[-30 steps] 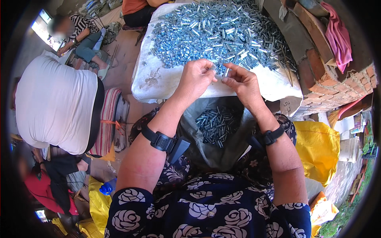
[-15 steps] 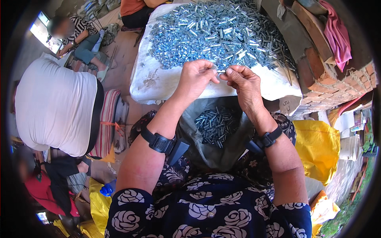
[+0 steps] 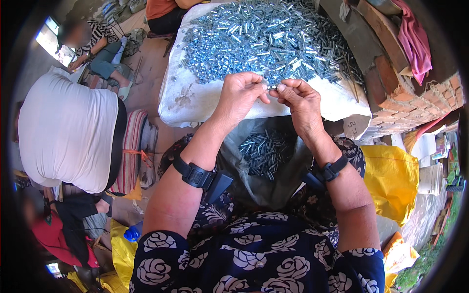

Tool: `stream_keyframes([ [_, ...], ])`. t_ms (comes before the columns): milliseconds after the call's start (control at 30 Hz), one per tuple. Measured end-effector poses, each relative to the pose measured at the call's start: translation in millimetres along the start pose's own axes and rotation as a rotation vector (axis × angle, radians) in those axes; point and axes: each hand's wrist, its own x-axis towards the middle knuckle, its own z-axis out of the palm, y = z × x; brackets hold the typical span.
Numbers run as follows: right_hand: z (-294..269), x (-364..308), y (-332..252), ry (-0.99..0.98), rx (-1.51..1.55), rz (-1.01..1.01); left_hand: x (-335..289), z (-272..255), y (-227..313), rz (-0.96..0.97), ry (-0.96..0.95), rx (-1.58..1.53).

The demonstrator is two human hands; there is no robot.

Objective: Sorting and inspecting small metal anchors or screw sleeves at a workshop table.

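Note:
My left hand (image 3: 240, 97) and my right hand (image 3: 302, 103) meet over the near edge of a white-covered table (image 3: 188, 100). Thumb and fingers of both are pinched on the two ends of one small silvery metal tube (image 3: 272, 88); the fingertips partly hide it. Just beyond the hands spreads a big heap of shiny metal tubes (image 3: 293, 36), with smaller bluish metal pieces (image 3: 220, 61) on its left side. Below my hands, several darker metal tubes (image 3: 266, 152) lie in a grey-green cloth (image 3: 256, 190) across my lap.
A brick wall (image 3: 415, 105) with a pink cloth (image 3: 414, 46) borders the table's right. A yellow sack (image 3: 391, 180) stands by my right arm. Left are a large white-covered bundle (image 3: 71, 129), striped cushions (image 3: 132, 151) and a blue-capped bottle (image 3: 132, 233). Other people sit nearby.
Both hands keep their pinch on the metal tube, with only a slight shift of the right fingers. The view has moved slightly; the heap and lap pieces look the same.

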Motion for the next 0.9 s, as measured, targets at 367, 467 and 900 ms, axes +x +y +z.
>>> stream_keyframes([
  [367,-24,-14,-8,-0.203,0.332,0.277,-8,1,3,-0.077,-0.304,-0.182],
  [467,-32,-20,-9,-0.245,0.353,0.345,-13,4,3,-0.051,-0.364,-0.127],
  [900,-49,-31,-11,-0.352,0.477,0.441,-20,22,6,-0.05,-0.379,-0.144],
])
